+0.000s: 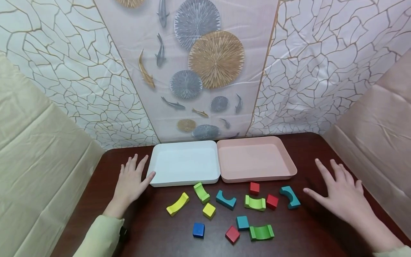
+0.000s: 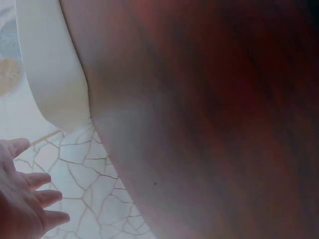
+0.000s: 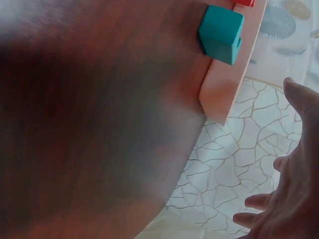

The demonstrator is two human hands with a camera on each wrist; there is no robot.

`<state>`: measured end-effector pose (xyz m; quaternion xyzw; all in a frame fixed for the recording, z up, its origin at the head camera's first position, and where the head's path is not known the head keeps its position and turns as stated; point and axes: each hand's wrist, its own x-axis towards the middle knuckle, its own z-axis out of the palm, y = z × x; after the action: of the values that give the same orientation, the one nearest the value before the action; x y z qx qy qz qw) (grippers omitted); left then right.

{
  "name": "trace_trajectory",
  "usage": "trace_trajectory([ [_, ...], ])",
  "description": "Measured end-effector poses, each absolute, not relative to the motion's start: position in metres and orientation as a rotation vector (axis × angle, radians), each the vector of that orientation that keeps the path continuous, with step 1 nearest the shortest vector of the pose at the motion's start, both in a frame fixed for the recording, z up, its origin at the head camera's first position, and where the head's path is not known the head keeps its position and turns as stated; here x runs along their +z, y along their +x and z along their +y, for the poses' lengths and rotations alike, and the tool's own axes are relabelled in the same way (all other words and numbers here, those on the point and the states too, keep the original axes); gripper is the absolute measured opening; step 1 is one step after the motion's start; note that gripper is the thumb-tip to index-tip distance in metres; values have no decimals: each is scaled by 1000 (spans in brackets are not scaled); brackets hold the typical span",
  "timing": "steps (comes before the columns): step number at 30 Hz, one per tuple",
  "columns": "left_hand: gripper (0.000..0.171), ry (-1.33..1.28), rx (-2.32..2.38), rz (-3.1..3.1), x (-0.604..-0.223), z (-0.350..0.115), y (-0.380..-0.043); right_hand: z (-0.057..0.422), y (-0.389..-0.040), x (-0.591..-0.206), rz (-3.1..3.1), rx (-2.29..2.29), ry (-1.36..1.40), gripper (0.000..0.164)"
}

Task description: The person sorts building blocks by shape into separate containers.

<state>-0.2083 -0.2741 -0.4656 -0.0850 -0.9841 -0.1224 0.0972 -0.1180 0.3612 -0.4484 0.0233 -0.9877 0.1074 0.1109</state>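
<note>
My left hand (image 1: pixel 131 182) holds nothing; its fingers are spread, thumb near the left edge of the white tray (image 1: pixel 186 162). To the right of the pink tray (image 1: pixel 253 159), my right hand (image 1: pixel 343 192) is also spread, with nothing in its grasp. Nearest to it lies a teal arched block (image 1: pixel 290 197), which the right wrist view shows as a teal block (image 3: pixel 221 32) by the pink tray's side. Closest to the left hand is a yellow curved block (image 1: pixel 178 204). Both hands' fingers (image 2: pixel 42 196) show stretched out in the wrist views.
Several blocks lie before the trays: lime curved blocks (image 1: pixel 201 193), a second teal arch (image 1: pixel 226 200), red cubes (image 1: pixel 272 201), a yellow cube (image 1: pixel 209 211), a blue cube (image 1: pixel 198 230), a teal cube (image 1: pixel 242 223) and a green curved block (image 1: pixel 261 232). A patterned cloth (image 1: pixel 205 71) hangs behind the table.
</note>
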Motion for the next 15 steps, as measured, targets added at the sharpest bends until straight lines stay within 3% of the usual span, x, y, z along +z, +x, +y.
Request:
trace_trajectory([
  [15, 74, -221, -841, -3017, -473, -280, -226, 366, -99, -477, -2954, 503, 32, 105],
])
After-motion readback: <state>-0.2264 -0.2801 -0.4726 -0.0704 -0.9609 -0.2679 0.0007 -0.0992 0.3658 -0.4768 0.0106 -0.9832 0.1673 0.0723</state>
